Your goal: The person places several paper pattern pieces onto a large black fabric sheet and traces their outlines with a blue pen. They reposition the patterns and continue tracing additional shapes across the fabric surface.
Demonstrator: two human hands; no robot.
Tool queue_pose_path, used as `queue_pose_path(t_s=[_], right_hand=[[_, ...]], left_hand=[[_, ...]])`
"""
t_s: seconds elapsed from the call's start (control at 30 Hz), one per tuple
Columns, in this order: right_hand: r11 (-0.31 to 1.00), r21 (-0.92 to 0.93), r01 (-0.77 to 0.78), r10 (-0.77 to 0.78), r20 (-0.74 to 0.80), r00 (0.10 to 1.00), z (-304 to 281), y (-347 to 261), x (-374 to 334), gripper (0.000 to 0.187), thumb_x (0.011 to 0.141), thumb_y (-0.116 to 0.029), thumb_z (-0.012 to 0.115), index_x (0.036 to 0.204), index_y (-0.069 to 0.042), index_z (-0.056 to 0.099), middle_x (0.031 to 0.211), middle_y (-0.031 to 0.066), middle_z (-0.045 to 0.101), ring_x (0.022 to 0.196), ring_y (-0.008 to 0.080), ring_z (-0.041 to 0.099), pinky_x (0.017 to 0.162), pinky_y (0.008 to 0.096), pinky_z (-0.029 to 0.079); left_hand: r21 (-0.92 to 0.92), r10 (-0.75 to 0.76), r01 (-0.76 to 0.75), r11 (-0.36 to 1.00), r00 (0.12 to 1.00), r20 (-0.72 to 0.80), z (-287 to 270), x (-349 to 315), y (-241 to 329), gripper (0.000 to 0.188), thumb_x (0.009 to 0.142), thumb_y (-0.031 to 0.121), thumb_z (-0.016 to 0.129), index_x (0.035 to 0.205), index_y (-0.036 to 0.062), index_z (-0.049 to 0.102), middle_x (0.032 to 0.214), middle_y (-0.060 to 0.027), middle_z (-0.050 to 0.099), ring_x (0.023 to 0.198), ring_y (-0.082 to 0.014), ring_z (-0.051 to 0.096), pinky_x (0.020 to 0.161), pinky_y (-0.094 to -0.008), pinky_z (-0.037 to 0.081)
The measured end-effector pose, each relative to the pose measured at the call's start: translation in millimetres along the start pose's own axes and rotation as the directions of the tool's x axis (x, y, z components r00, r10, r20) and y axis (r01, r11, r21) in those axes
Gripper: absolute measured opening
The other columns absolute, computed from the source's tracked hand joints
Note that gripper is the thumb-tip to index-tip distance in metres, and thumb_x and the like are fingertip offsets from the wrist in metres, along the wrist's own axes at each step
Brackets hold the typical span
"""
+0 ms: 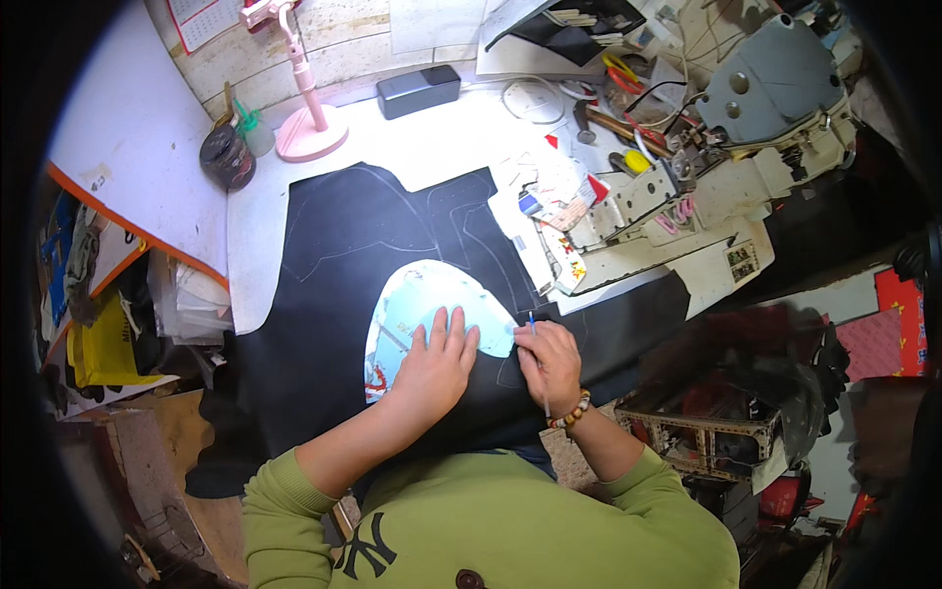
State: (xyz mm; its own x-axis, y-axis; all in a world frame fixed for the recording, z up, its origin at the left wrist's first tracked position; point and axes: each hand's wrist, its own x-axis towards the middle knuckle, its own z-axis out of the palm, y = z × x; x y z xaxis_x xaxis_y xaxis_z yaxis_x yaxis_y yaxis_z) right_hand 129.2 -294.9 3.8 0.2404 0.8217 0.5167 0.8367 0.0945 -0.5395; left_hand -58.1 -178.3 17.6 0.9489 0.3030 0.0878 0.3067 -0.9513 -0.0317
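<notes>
One template (422, 304), one pen (538, 363), two hands (432, 368).

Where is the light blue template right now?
In the head view the light blue template lies centre frame on the black sheet, pressed flat under the left hand, with the right hand and its pen at its right edge.

sewing machine (746, 147), pink stand (309, 123), dark jar (227, 155)

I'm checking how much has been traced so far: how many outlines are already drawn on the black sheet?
3 that I can make out on the black sheet: a large curved one upper left, a narrower one upper right, a faint one beside the right hand. Others may be hidden.
</notes>
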Motion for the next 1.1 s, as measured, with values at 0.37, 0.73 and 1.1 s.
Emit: queue_pose_path(t_s=[0.37,0.73,1.1], right_hand=[[0.985,-0.172,0.017,0.02,0.213,0.977,-40.6,13.3,73.2,0.023,0.081,-0.008,0.07,0.104,-0.006,0.065,0.097,0.0117,0.066,0.096,0.0326,0.062,0.083,0.0397,0.05],[0.79,-0.613,-0.027,0.331,0.389,0.859,-19.1,91.7,205.7,0.025,0.088,-0.013,0.062,0.111,-0.005,0.058,0.112,0.0176,0.063,0.105,0.0356,0.063,0.086,0.0464,0.053],[0.65,-0.74,-0.171,0.61,0.374,0.699,-3.7,145.4,246.3,0.051,0.085,-0.03,0.074,0.121,0.001,0.054,0.118,0.0235,0.063,0.112,0.0373,0.062,0.095,0.043,0.05]], left_hand=[[-0.172,-0.258,0.268,0.948,0.963,0.082,1.3,6.7,35.9,0.078,0.085,0.05,0.068,0.141,0.0002,0.047,0.15,-0.0335,0.033,0.142,-0.05,0.026,0.109,-0.0663,0.027],[-0.356,-0.283,0.25,0.9,0.958,-0.042,13.3,-4.2,34.6,0.078,0.083,0.05,0.071,0.143,0.0064,0.047,0.151,-0.0359,0.026,0.143,-0.0522,0.023,0.11,-0.0691,0.02],[-0.386,-0.287,0.23,0.893,0.953,-0.096,8.9,-4.4,31.3,0.074,0.083,0.049,0.071,0.139,0.0053,0.051,0.148,-0.0359,0.033,0.14,-0.0518,0.029,0.109,-0.0686,0.024]])
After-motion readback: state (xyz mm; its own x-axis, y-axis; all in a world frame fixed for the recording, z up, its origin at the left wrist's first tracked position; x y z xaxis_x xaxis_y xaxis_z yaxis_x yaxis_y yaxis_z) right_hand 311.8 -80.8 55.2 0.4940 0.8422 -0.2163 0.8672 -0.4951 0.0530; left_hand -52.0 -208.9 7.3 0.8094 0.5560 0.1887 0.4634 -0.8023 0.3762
